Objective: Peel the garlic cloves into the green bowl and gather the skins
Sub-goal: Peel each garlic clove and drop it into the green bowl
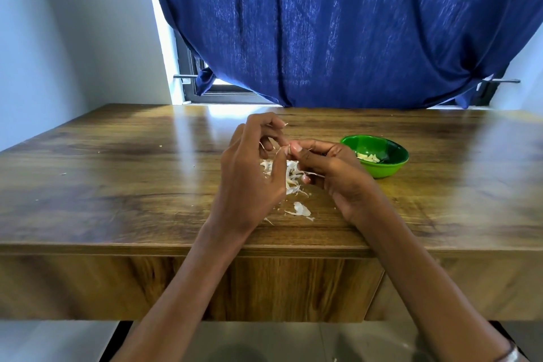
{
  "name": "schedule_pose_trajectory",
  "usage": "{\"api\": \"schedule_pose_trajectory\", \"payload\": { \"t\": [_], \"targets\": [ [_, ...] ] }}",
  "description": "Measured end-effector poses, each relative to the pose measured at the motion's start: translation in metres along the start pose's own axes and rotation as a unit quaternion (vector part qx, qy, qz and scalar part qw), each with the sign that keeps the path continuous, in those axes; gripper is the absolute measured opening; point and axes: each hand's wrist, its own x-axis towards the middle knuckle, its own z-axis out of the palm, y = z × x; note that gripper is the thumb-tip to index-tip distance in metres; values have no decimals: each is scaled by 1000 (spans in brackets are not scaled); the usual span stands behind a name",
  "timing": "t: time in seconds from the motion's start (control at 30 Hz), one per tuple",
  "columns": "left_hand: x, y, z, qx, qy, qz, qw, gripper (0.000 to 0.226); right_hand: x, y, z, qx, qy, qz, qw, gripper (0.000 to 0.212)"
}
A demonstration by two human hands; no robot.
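My left hand (249,167) and my right hand (332,170) meet above the middle of the wooden table (117,185). Between their fingertips they pinch a small garlic clove (286,150), mostly hidden, with thin strips of skin hanging from it. Under the hands lies a loose pile of white garlic skins (292,178), and a few more skins (301,210) lie nearer the front edge. The green bowl (382,169) stands just right of my right hand and holds several peeled cloves (368,157).
A blue curtain (338,26) hangs behind the table's far edge, over a window frame. A white wall stands to the left. Tiny skin crumbs dot the left half of the tabletop. The table's front edge runs just below my wrists.
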Motion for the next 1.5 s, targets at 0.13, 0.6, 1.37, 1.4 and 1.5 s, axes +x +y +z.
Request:
{"api": "schedule_pose_trajectory", "payload": {
  "t": [0.13,0.6,1.37,1.4,1.5],
  "targets": [
    [-1,1,1,12,-15,7,1000,38,0,-2,0,24,-6,7,1000,6],
    [-2,1,0,23,-22,17,999,39,0,-3,1,48,17,5,999,12],
    [0,-6,3,-46,-39,-71,996,38,4,0,-1,76,50,0,996,10],
    [0,-6,3,-54,-44,-71,995,45,4,1,-2,77,50,-1,996,9],
    [0,-5,3,-43,-53,-67,995,56,4,0,-2,76,47,-5,996,10]
  ]
}}
